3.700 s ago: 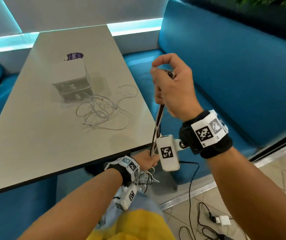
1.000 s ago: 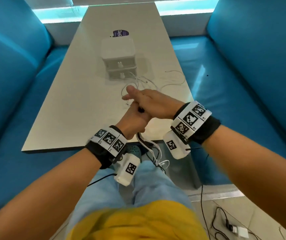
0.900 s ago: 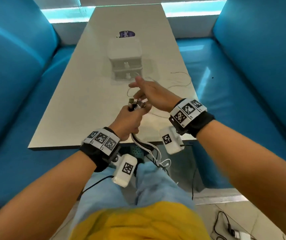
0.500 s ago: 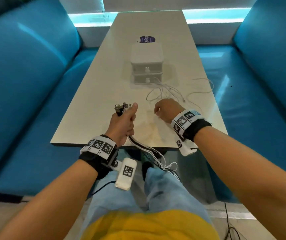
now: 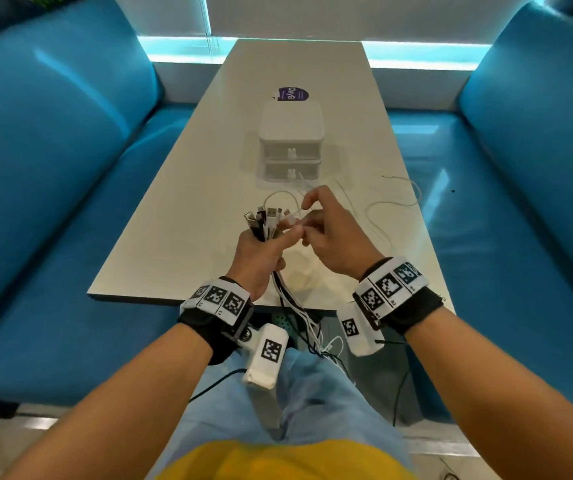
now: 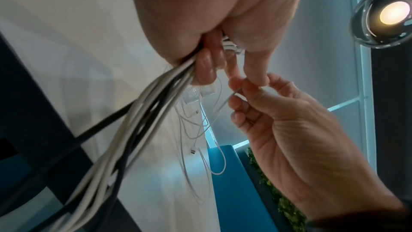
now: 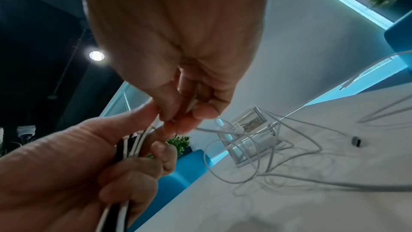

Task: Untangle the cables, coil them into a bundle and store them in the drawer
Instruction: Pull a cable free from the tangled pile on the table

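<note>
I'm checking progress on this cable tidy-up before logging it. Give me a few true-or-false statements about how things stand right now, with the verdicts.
1. The left hand grips a bundle of cables with the plugs sticking up. True.
2. The right hand is empty and rests flat on the table. False: it is raised and pinches the end of a thin white cable next to the bundle.
3. Both drawers of the small white drawer unit are pulled open. False: both fronts sit closed.
4. Loose white cable still lies on the table in front of the drawer unit. True.
5. The held cables are all white. False: dark ones run among the white.
</note>
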{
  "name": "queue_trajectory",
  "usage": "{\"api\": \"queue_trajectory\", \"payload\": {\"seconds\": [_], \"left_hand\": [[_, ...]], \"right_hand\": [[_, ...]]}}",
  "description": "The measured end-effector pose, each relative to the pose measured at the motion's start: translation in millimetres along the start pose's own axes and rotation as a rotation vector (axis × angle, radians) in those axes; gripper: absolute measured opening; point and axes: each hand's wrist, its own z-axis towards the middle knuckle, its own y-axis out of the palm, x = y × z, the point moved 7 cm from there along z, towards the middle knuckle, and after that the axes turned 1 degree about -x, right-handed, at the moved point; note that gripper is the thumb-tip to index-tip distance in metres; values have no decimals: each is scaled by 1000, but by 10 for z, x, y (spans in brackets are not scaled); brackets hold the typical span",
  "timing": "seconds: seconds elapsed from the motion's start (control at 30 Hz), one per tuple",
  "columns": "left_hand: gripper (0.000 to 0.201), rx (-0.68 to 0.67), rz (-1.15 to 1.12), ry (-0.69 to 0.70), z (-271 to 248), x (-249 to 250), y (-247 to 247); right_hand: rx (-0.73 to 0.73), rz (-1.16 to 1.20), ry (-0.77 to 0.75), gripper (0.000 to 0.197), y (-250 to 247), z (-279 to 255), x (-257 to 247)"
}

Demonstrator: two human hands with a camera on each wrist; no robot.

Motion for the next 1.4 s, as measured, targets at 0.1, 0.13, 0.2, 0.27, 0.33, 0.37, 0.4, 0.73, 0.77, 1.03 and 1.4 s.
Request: {"api": "queue_trajectory", "payload": {"seconds": [0.1, 0.13, 0.2, 0.27, 0.33, 0.37, 0.4, 0.73, 0.77, 1.03, 1.4], "left_hand": [[7, 41, 30, 17, -1, 23, -7], [7, 78, 27, 18, 2, 27, -24], [12, 142, -48, 21, 12, 46, -69], [22, 137, -183, 35, 21, 86, -74], [27, 117, -276, 44, 15, 139, -69], [28, 117, -301, 40, 15, 166, -81], [29, 116, -313, 30, 25, 183, -101], [35, -142, -501, -128, -8, 268, -55], [31, -146, -458, -125, -11, 274, -52], [19, -87, -212, -127, 104, 294, 13], [21, -119, 149, -144, 145, 197, 195]], "right_hand": [[-37, 19, 27, 28, 9, 11, 8], [-50, 16, 43, 30, 12, 6, 30], [-94, -69, 90, 35, 30, -11, 153], [-140, -174, 141, 31, 35, -48, 357], [-110, -274, 167, 18, -49, -52, 557], [-76, -313, 169, 12, -118, -37, 628], [-37, -328, 163, 8, -193, -17, 675], [121, -303, 153, 18, -601, 442, 590], [108, -336, 133, 16, -584, 458, 530], [253, 23, -63, 18, -580, 418, 85], [396, 175, -419, 20, -770, 118, -579]]}}
